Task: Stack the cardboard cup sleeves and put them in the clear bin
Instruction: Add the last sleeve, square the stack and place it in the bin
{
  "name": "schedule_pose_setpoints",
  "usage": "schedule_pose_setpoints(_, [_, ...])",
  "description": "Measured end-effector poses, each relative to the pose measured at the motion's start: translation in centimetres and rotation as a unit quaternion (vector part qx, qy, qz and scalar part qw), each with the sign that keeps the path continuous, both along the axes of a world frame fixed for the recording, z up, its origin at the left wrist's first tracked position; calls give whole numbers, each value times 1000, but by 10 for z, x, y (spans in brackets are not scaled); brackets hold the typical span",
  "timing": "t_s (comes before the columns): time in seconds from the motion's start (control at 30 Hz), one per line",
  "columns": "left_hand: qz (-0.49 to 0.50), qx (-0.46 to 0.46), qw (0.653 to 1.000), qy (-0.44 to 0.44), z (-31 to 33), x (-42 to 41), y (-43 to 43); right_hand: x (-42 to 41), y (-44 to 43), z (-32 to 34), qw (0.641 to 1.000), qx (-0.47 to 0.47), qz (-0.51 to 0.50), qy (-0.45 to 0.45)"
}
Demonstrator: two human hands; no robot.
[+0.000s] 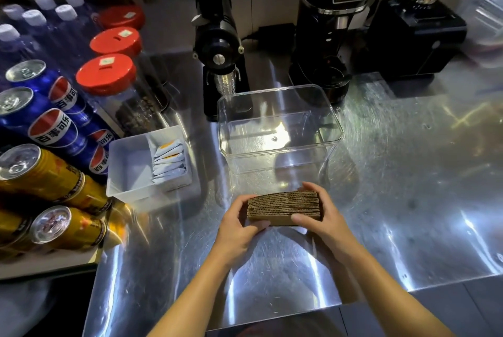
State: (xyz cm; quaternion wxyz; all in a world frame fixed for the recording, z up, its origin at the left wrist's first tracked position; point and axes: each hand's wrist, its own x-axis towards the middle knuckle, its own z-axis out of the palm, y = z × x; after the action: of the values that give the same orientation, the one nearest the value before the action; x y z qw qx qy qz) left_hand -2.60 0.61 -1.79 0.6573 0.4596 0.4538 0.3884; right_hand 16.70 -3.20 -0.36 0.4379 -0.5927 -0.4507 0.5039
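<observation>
A neat stack of brown cardboard cup sleeves [283,204] is held between both hands just above the steel counter. My left hand [239,223] grips its left end, thumb on top. My right hand [319,218] clasps the right end, its thumb across the front. The clear bin [336,124] stands directly beyond the stack, a short gap away, with nothing visible inside it.
A white tray [122,170] with sachets sits left of the bin. Blue and gold drink cans [54,124], water bottles and red-lidded jars [106,75] fill the left side. Two black coffee grinders [332,37] and a black box [419,34] stand behind the bin.
</observation>
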Motion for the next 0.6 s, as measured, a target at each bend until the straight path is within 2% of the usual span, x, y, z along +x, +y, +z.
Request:
schedule_pose_setpoints(0.07, [0,-5,1000,2,1,-1,0,8,-4,-3,1000,6,17,-6])
schedule_pose_setpoints(0.23, [16,-1,1000,9,6,2,-1,12,-6,-6,998,47,-27,-31])
schedule_pose_setpoints(0.47, [36,87,992,77,42,-3,11,6,-1,15,993,79,-87,4])
schedule_pose_setpoints(0.6, [61,147,985,60,71,3,35,10,25,53,987,122,-90,43])
